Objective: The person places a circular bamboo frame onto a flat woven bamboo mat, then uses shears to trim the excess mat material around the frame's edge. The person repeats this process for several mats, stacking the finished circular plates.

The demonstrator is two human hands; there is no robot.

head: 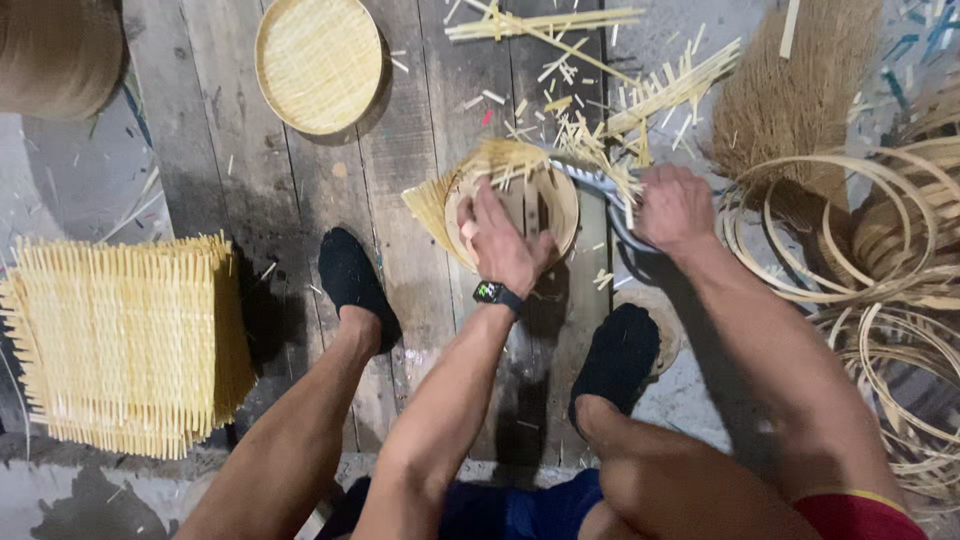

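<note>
A stack of woven mats (125,340), bamboo hoops (850,240) and offcuts (600,110) surrounded the round, half-trimmed basket (510,200) on the planks (260,190). The left hand (505,245) pressed it flat; the right hand (675,205) clenched shears (600,185).

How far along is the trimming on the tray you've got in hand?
Done: one round woven tray lies finished-looking on the planks, and cut strip ends litter the boards. In hand: the left hand presses a hooped tray down while the right hand works shears at its far edge; loose strips still stick out at its left side. Left: a stack of square woven mats and a pile of hoops sit unused.
</note>
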